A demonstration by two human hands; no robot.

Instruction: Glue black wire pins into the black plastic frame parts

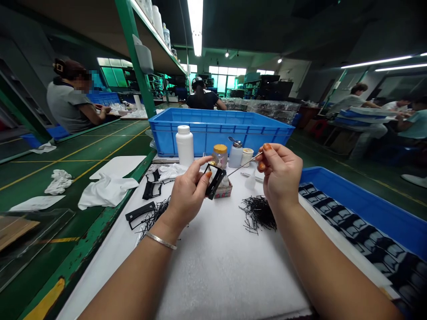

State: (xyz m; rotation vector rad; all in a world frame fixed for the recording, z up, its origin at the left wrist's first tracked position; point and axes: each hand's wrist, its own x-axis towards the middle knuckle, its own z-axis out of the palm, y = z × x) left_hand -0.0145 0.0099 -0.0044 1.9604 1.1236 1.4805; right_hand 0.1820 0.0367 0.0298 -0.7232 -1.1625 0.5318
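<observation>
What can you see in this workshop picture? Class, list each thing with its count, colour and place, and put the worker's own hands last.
crate: one, blue, back of the table
tray: one, blue, right of the table, filled with dark parts
white bottle: one, white, in front of the crate
jar: one, clear with a yellow lid, beside the bottle
dispenser bottle: one, pale with a metal top, right of the jar
thin strips: a loose pile, black, on the white mat under the right hand
loose frames: a few, black, left on the mat
cloths: several, white, on the green bench
people: about five, seated in the background
left hand: holds a black frame
right hand: pinches a thin metal tool
</observation>
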